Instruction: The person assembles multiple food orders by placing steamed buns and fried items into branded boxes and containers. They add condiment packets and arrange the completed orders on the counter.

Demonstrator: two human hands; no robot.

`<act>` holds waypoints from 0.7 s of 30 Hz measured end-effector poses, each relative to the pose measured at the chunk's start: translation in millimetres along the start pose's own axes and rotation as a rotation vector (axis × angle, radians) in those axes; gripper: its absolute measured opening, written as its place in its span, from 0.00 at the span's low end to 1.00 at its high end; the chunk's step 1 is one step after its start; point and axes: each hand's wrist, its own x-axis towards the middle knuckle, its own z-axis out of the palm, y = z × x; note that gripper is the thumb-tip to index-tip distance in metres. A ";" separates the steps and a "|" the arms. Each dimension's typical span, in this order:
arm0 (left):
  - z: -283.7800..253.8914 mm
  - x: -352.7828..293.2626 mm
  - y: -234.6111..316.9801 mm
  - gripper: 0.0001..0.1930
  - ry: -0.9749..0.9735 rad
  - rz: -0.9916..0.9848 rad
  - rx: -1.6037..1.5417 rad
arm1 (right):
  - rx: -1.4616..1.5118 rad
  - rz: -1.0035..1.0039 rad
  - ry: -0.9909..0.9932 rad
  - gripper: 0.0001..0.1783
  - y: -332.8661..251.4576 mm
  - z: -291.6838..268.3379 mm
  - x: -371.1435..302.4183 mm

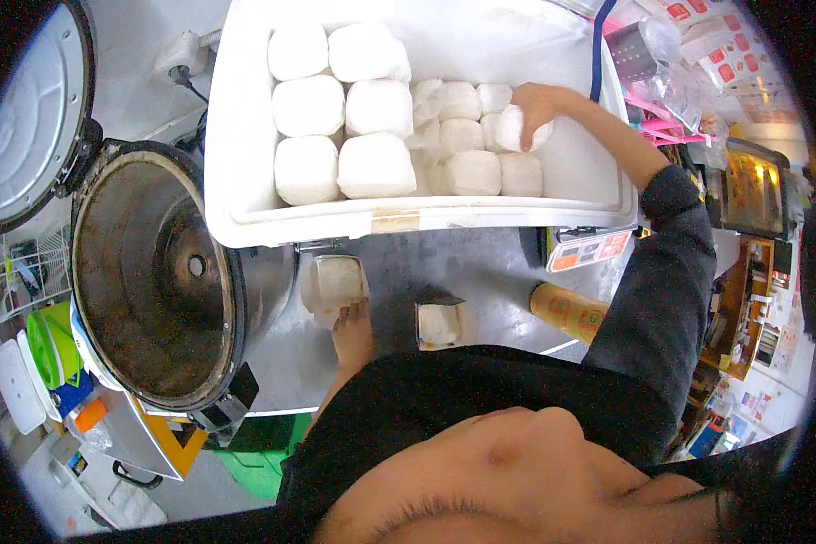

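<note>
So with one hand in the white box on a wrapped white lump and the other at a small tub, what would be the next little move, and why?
Probably lowering and letting go of the lump: the right hand grips it at the end of the small lumps' row in the cooler box, beside bare floor. The left hand touches a filled tub.

The right hand (537,102) grips a white bun (519,130) in the cooler (245,195); the left hand (352,332) touches a tub (333,283) on the counter (499,272). A cooker (154,272) stands open beside.

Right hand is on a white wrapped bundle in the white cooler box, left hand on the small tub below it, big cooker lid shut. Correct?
Not quite: the head view shows the big round cooker open, its grey lid swung back. The rest holds: right hand on a white wrapped bundle in the white cooler box, left hand on the small tub.
</note>
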 end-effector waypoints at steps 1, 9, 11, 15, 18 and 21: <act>-0.2 -10.5 2.0 0.21 0.009 -0.012 -0.048 | 0.022 -0.042 -0.108 0.38 -15.3 -17.0 -6.7; 25.4 -36.3 54.4 0.20 -0.207 -0.016 -0.232 | 0.107 -0.173 -0.354 0.48 8.8 45.2 2.8; 24.5 -44.9 71.3 0.21 -0.150 -0.096 -0.360 | 0.037 -0.254 -0.288 0.47 13.1 47.1 2.5; 36.2 -39.0 96.4 0.22 0.101 -0.196 -0.168 | 0.154 -0.197 -0.315 0.44 7.0 41.1 10.1; 49.4 -34.6 100.5 0.19 0.103 -0.221 -0.081 | 0.350 -0.286 -0.335 0.39 7.1 46.3 13.1; 45.5 -39.6 102.6 0.13 0.015 -0.209 -0.031 | -0.089 -0.212 -0.108 0.41 18.8 43.0 22.1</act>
